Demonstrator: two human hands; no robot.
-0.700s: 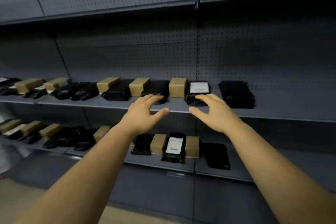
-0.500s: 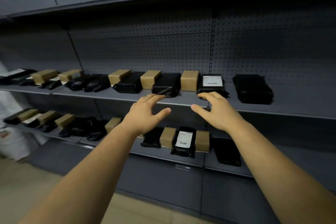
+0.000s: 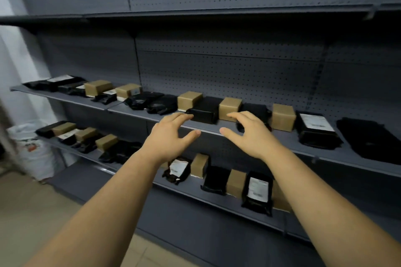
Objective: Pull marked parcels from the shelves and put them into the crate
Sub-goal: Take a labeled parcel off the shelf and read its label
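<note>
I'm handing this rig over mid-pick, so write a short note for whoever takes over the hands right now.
Left hand: open, empty, hovering at the upper shelf edge.
Right hand: open, empty, alongside.
Nearest labelled parcel: upper shelf, right of the hands, untouched. More labelled ones on the lower shelf.
Crate: out of view.
Done: cannot tell. Left: get a grip on a labelled parcel, crate it.

No writing here is sharp enough to read. A white label (image 3: 316,122) with blurred grey print lies on a black parcel (image 3: 319,138) at the right of the upper shelf (image 3: 288,136). On the lower shelf (image 3: 195,188), a second labelled parcel (image 3: 256,205) and a third labelled parcel (image 3: 173,178) are just as illegible. At the far left, a white sack (image 3: 36,154) bears a smeared red-orange mark.
</note>
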